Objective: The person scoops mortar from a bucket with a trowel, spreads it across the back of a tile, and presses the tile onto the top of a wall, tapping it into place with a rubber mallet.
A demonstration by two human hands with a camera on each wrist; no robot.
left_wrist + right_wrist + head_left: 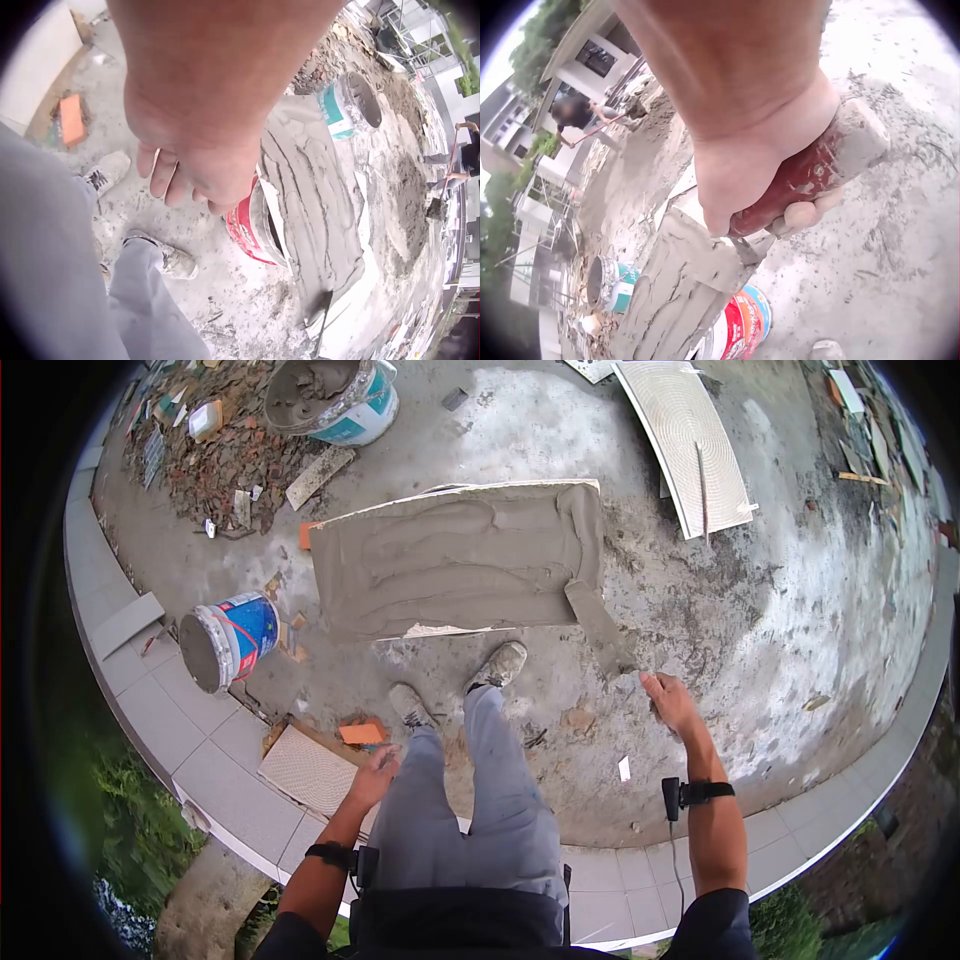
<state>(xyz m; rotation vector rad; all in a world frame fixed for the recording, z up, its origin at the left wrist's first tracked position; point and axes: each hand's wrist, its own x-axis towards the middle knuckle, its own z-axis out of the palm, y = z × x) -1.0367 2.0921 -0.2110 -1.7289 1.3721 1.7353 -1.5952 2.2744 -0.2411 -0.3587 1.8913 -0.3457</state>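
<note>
My right hand [672, 702] grips the trowel's red, mortar-smeared handle [802, 180]. The long grey trowel blade [596, 622] reaches up and left onto the lower right corner of a panel coated in wet grey mortar [450, 560]. Ridges run lengthwise through the mortar, with a thicker lip along its right end. A strip of white panel edge shows along the bottom. My left hand [374, 776] hangs beside my left thigh, holding nothing; its fingers [174, 176] are loosely bent.
A blue-and-white bucket [252, 628] stands left of the panel, and a larger mortar bucket [362, 412] behind it. Rubble [220, 465] lies at back left, a cream ribbed panel [690, 445] at back right. An orange brick [362, 733] lies near my feet. A person [574, 112] works with a long-handled tool.
</note>
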